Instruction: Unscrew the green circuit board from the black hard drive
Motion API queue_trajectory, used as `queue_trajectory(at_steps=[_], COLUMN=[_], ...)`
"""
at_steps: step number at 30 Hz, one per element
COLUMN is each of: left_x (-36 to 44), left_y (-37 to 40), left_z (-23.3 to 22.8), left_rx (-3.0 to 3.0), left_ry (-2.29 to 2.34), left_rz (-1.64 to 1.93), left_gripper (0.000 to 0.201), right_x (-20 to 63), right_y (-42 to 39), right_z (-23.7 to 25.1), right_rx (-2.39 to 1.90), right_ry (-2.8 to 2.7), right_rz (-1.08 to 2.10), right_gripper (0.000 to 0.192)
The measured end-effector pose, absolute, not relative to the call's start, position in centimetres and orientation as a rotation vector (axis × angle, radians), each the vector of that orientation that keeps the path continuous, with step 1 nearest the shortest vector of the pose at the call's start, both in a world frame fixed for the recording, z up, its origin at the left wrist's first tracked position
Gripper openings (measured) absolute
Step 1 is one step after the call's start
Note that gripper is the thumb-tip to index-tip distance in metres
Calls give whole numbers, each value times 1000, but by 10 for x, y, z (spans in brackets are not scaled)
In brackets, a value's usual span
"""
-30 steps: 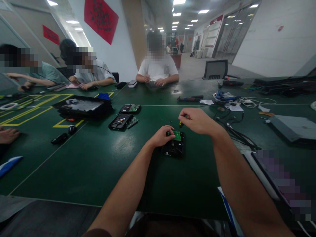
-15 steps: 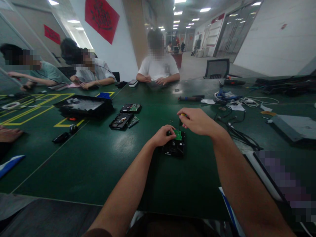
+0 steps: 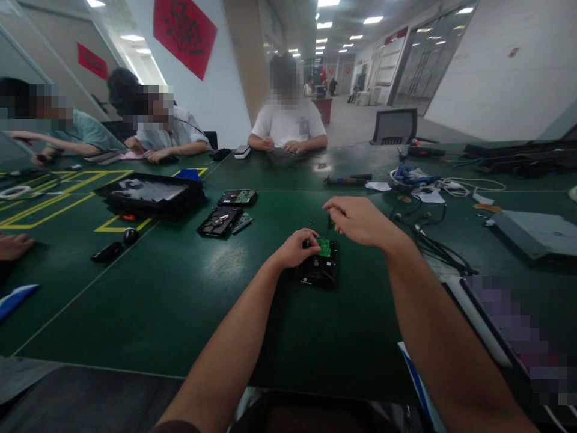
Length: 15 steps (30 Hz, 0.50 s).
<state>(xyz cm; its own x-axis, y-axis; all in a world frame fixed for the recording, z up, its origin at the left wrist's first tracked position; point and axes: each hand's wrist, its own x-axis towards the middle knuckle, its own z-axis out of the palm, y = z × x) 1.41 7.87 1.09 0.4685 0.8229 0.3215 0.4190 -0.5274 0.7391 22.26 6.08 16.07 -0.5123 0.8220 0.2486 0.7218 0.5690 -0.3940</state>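
A black hard drive (image 3: 319, 272) with a green circuit board (image 3: 324, 247) lies flat on the table in front of me. My left hand (image 3: 298, 247) grips its upper left side, with fingertips at the edge of the board. In my right hand (image 3: 354, 220) is a screwdriver (image 3: 329, 227), held upright over the drive. Its shaft points down at the board's upper right part; the exact contact of the tip is too small to make out. Tiny screws (image 3: 312, 222) lie just beyond the drive.
Another opened hard drive (image 3: 219, 222), a loose board (image 3: 242, 223) and a further drive (image 3: 237, 197) lie to the left. Behind them stands a black tray (image 3: 151, 195). Cables (image 3: 435, 246) and a grey metal box (image 3: 536, 234) are at right. Several people sit around the table.
The view has shifted very slightly. Both hands keep almost the same places at the hard drive, with the screwdriver still upright over the board.
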Motion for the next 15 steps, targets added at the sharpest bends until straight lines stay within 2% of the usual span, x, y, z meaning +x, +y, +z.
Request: queue_trajectory(at_steps=[8,15], left_x=[14,13], left_y=[79,81], left_z=[9,6], left_rx=[2141,2167], left_ry=[1069,1051], left_rz=[883,904], left_gripper=[6,6], right_x=[226,224], right_y=[67,62], right_z=[156,158], right_rx=[-1230,-1223], right_ry=[-2378,-2353], right_rz=[159,541], right_gripper=[16,29])
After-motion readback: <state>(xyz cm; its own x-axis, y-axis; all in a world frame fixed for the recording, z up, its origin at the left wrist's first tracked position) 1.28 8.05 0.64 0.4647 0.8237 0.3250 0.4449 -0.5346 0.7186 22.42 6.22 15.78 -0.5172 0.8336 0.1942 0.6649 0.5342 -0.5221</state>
